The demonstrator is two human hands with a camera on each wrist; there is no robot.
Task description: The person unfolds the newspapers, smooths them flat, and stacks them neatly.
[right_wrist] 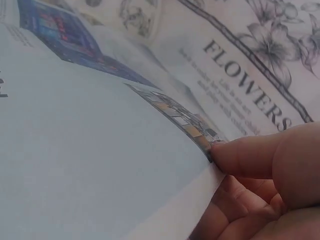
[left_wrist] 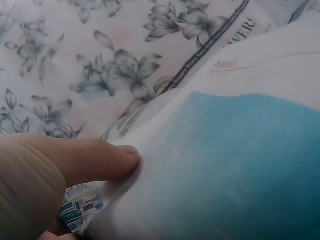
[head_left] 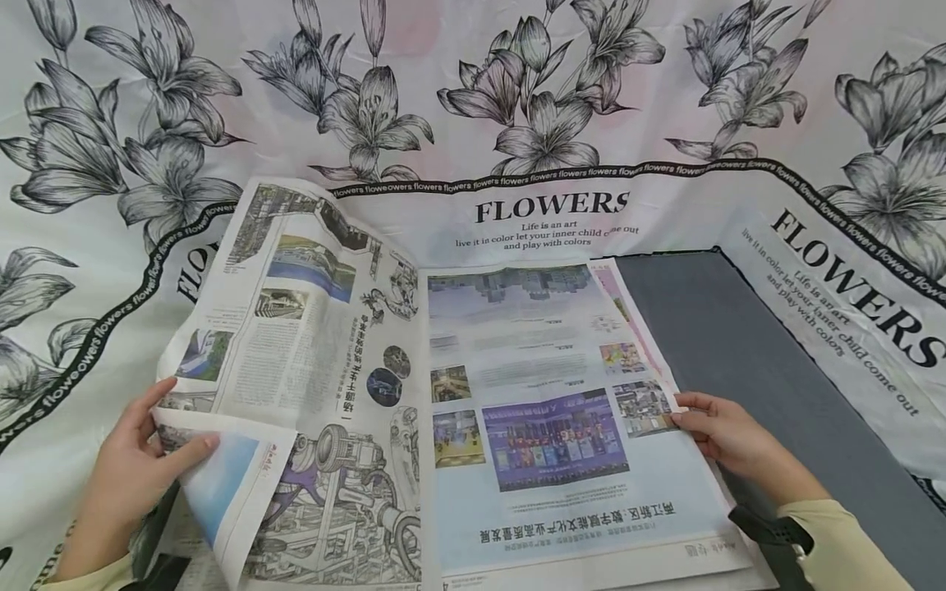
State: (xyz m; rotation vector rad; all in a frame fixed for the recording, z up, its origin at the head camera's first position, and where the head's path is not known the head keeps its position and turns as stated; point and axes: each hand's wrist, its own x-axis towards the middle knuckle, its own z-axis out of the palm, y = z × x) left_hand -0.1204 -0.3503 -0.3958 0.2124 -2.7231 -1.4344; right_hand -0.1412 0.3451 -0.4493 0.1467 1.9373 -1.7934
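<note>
A large newspaper (head_left: 517,345) lies spread in front of me, its print upside down in the head view. My left hand (head_left: 136,468) pinches the left edge of the raised left page (head_left: 310,345), thumb on top. A corner there is folded over, showing a blue picture (left_wrist: 240,150). At the opposite edge my right hand (head_left: 739,439) pinches the right page (head_left: 562,509) between thumb and fingers, beside a small photo (right_wrist: 175,117). Pinkish sheets (head_left: 617,287) peek out under the right page.
A dark grey tabletop (head_left: 709,345) shows to the right of the newspaper. White cloth (head_left: 414,66) printed with black lilies and "FLOWERS" lettering rises behind it and along both sides. Dark straps (head_left: 772,529) sit on the wrists.
</note>
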